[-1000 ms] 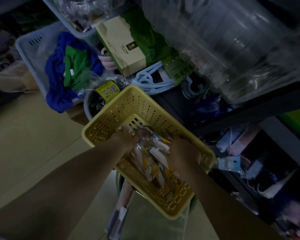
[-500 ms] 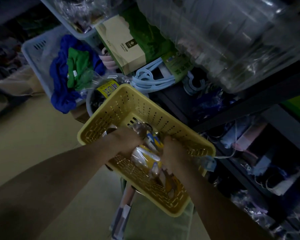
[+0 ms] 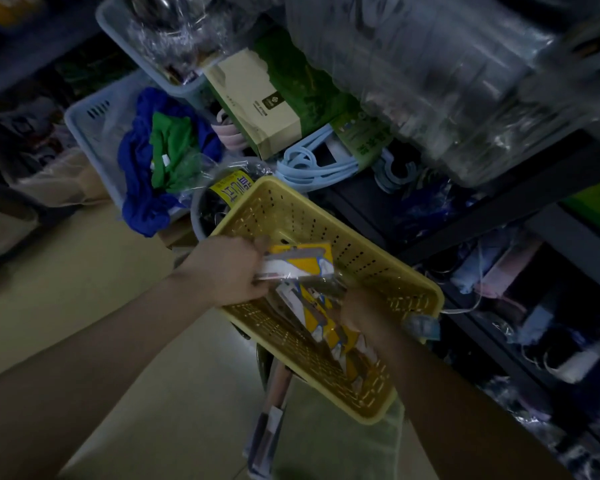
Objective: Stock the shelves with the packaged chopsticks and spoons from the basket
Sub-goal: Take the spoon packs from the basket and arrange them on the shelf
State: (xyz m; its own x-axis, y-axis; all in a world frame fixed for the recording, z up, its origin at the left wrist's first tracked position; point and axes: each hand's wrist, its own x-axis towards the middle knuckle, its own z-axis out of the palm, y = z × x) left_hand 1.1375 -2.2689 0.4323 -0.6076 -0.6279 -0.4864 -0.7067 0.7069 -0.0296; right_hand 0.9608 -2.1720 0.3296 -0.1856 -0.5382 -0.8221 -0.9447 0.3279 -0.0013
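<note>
**Desk:** What's in frame?

**Photographer:** A perforated yellow plastic basket sits tilted beside dark metal shelving, its far corner close under the shelf edge. The left hand holds a flat yellow-and-white packet in clear wrap above the basket's near-left rim, fingers curled round the packet's end. The right hand is down inside the basket, among more yellow-and-white packets that lie along its floor.

**Desk:** And the right hand's fingers?

**Photographer:** Buried in the wrappers; I cannot tell whether they pinch anything or lie spread.

**Desk:** Room to move?

**Photographer:** Open beige floor to the left and toward the viewer. To the right the shelving crowds in. Above the basket, a beige-and-green cardboard box and a bundle of pale blue plastic hangers overhang the shelf edge, and a big clear plastic bag of stock bulges out above that. A grey plastic crate holding blue and green cloth stands on the floor just left of the basket.

**Desk:** What can't you read?

**Photographer:** The light is dim. The lower shelves are a blur of wrapped goods, the packets' contents don't show as chopsticks or spoons, and what carries the basket is hidden beneath it.
</note>
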